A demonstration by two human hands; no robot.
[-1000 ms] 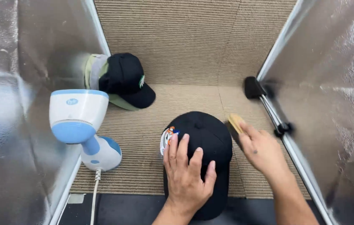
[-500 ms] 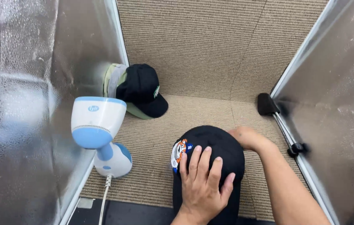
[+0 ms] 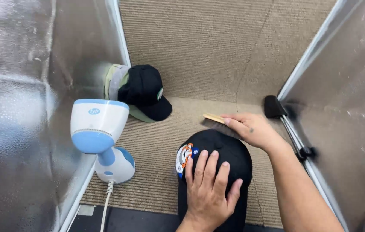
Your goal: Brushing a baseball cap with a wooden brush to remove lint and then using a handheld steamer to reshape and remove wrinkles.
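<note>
Left hand flat on black cap, lower centre of frame, fingers spread and pressing the crown down. Right hand just above, fingers closed on a wooden-backed brush, bristles touching the cap's far edge. Brushing judged mid-course; cap's near part under the palm not reached, no lint visible either way. Second dark cap upper left, apart. Blue-white garment steamer left, standing unused.

The black cap with a cartoon patch lies in front; the white-and-blue garment steamer stands to its left, and the black-and-green cap lies behind.
</note>
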